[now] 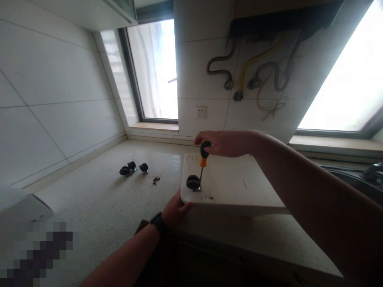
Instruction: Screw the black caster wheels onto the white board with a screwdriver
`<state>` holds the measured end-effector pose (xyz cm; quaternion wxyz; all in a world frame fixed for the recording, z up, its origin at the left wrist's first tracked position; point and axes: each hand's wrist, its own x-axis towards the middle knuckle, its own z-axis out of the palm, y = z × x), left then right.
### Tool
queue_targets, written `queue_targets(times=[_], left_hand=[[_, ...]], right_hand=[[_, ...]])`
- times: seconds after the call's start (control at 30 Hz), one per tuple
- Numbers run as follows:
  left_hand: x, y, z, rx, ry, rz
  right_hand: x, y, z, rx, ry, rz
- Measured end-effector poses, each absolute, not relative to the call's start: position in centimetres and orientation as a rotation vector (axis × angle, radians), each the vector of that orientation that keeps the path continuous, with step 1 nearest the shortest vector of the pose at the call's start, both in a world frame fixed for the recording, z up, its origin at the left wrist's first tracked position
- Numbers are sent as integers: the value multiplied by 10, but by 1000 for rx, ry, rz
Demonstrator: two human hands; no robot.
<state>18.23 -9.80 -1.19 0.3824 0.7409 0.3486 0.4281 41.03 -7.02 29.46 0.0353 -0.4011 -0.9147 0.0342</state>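
Note:
My right hand [224, 143] is wrapped round the black and yellow handle of a screwdriver [203, 162]. The screwdriver stands nearly upright, its shaft running down to the metal plate of a black caster wheel [193, 182]. That caster sits near the front left corner of a white panel-like piece [227, 183] with rounded corners. My left hand [177, 209], with a dark band on the wrist, grips this corner, thumb along the front edge and other fingers mostly hidden. Small holes show at the piece's back left corner.
Several loose black casters [128, 169] lie on the speckled counter [155, 151] to the left, near a small pile of screws [156, 180]. A sink [338, 179] is at the right. Behind are a wall socket [200, 112] and a yellow hose [243, 71].

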Motion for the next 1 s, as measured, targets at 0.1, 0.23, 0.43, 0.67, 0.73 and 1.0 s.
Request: queue_targets(times=[0.1, 0.23, 0.43, 0.67, 0.73, 1.0], left_hand=[[182, -99, -9, 1884, 891, 1086], [183, -99, -9, 1882, 908, 1085], [182, -99, -12, 1887, 919, 1078], [182, -99, -11, 1892, 905, 1084], [183, -99, -11, 1891, 902, 1089], [181, -97, -15, 1881, 912, 1076]], right_hand=[[411, -66, 296, -1251, -2759, 118], [400, -69, 289, -1444, -2635, -299], [399, -75, 286, -1399, -2676, -236], [412, -66, 292, -1183, -2772, 33], [407, -68, 290, -1281, -2747, -161], [399, -83, 289, -1335, -2757, -192]])
